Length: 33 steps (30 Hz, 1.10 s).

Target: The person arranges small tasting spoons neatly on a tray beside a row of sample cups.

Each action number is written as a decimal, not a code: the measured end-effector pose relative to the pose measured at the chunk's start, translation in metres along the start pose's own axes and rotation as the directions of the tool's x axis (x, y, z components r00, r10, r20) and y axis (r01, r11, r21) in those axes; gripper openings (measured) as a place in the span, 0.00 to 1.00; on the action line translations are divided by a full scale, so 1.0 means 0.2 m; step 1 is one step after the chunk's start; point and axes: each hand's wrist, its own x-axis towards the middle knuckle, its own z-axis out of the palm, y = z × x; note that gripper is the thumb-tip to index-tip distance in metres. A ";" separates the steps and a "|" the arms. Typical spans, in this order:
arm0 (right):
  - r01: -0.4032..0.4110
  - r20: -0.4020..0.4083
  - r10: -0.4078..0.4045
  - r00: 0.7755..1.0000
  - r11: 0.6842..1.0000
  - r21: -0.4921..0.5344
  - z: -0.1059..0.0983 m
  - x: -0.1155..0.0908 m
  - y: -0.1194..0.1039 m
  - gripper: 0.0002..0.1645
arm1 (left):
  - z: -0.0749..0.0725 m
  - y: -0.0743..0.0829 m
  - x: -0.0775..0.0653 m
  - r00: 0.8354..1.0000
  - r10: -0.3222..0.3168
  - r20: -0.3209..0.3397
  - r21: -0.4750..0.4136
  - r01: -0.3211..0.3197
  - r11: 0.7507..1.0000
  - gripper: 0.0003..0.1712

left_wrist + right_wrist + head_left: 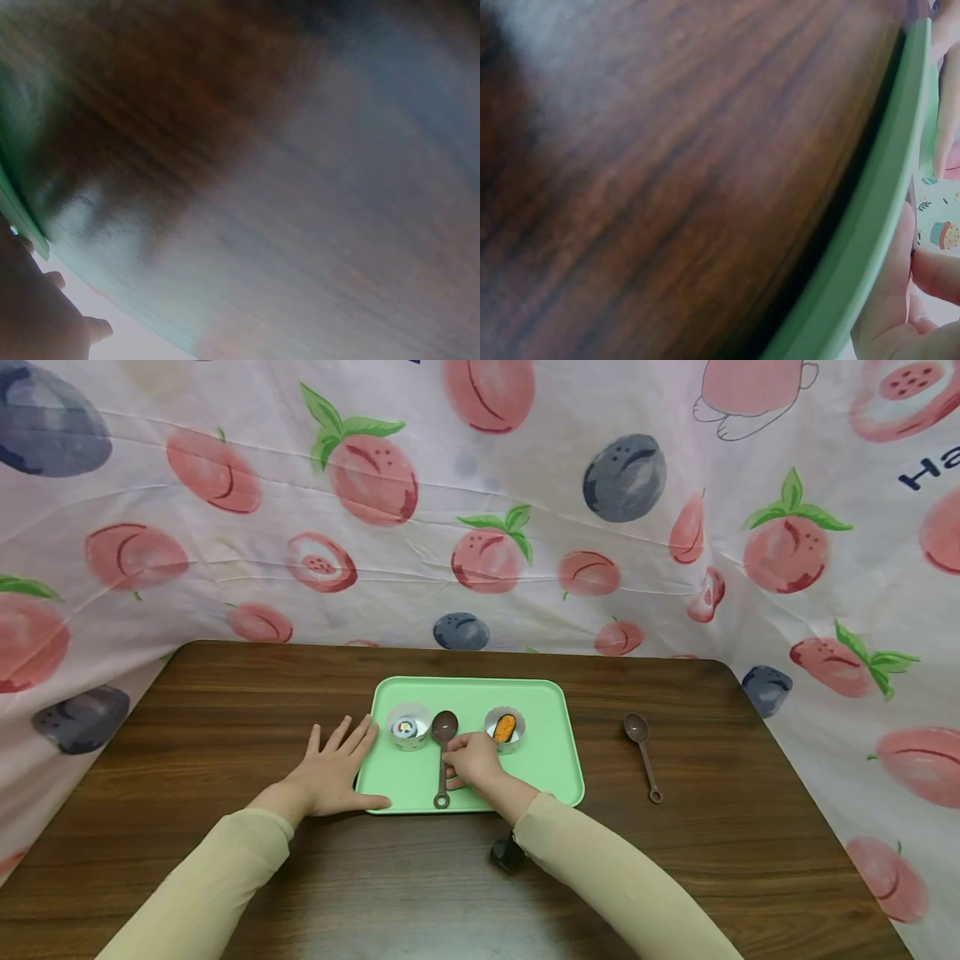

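My right hand pinches the handle of a brown spoon that lies lengthwise over the green tray. My left hand has its fingers spread along the tray's left edge, the thumb over the front corner. On the tray, a small paper cup left of the spoon holds a sushi-roll piece. Another paper cup, to the right behind my right hand, holds an orange-topped sushi piece. In the right wrist view, fingers show beside a cupcake-printed cup.
A second brown spoon lies on the dark wooden table, right of the tray. Below my right sleeve is a small black object. A fruit-print cloth hangs behind the table and along its sides.
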 end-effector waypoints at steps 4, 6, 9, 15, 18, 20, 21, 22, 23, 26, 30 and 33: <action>0.003 0.011 -0.003 1.000 1.000 0.003 0.00 0.00 0.00 0.10 | 0.00 0.00 0.00 1.000 -0.015 0.026 0.014 0.014 1.000 0.68; -0.001 0.017 0.001 1.000 1.000 0.008 -0.01 -0.01 0.00 0.10 | 0.00 0.00 0.00 0.999 -0.019 0.039 0.018 0.018 1.000 0.68; 0.000 0.013 0.000 1.000 1.000 0.005 -0.01 -0.01 0.00 0.10 | 0.00 0.01 0.00 0.999 -0.019 0.045 0.025 0.018 1.000 0.68; 0.003 0.012 -0.003 1.000 1.000 -0.001 -0.01 0.00 0.01 0.10 | 0.00 0.01 0.01 0.999 -0.013 0.035 0.020 0.013 1.000 0.67; 0.003 0.020 -0.003 1.000 1.000 0.002 -0.02 -0.01 0.01 0.10 | 0.00 0.02 0.00 1.000 -0.006 0.023 0.011 0.006 1.000 0.67; 0.003 0.026 -0.002 1.000 1.000 -0.004 -0.02 -0.02 0.01 0.11 | -0.01 0.03 0.00 1.000 -0.003 0.018 0.008 0.003 1.000 0.67; -0.001 0.027 0.001 1.000 1.000 -0.009 -0.03 -0.03 0.00 0.12 | -0.01 0.03 0.00 1.000 -0.001 0.013 0.006 0.001 1.000 0.67; -0.005 0.030 0.006 1.000 1.000 -0.015 -0.03 -0.03 0.00 0.12 | -0.01 0.03 0.00 1.000 0.000 0.014 0.002 0.000 1.000 0.67; -0.010 0.033 0.010 0.999 1.000 -0.018 -0.04 -0.04 -0.01 0.13 | -0.02 0.03 0.00 1.000 0.002 0.009 -0.001 -0.002 1.000 0.67; -0.014 0.045 0.015 0.999 0.999 -0.035 -0.07 -0.05 -0.04 0.16 | -0.02 0.02 0.00 1.000 -0.005 0.018 0.013 0.005 1.000 0.67; -0.013 0.082 0.016 0.996 0.999 -0.037 -0.13 -0.07 -0.11 0.20 | -0.01 0.01 0.00 0.999 -0.019 0.039 0.024 0.018 1.000 0.68; -0.014 0.103 0.018 0.995 0.999 -0.042 -0.18 -0.08 -0.16 0.21 | 0.00 0.01 0.01 0.999 -0.023 0.046 0.030 0.022 0.999 0.68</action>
